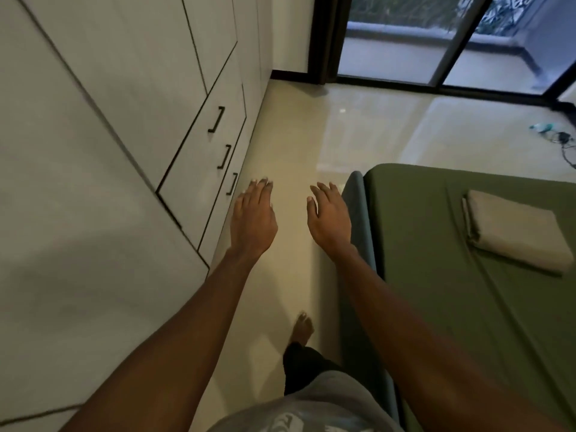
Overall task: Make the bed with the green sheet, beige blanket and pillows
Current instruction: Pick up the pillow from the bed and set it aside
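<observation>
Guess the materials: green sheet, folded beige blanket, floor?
Green sheet: looks like matte woven cotton or a blend, pulled flat with faint creases. Beige blanket: a thicker, soft matte textile with rounded fold edges; the fibre is unclear. Floor: probably glazed tile or polished stone, since it is glossy with bright reflections.

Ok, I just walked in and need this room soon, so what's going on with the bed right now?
A person stands between the wardrobe and the bed. The left hand and right hand are open above the floor, holding nothing. The green sheet covers the bed; the beige blanket lies folded on it, not yet spread. No pillows are in view.
</observation>
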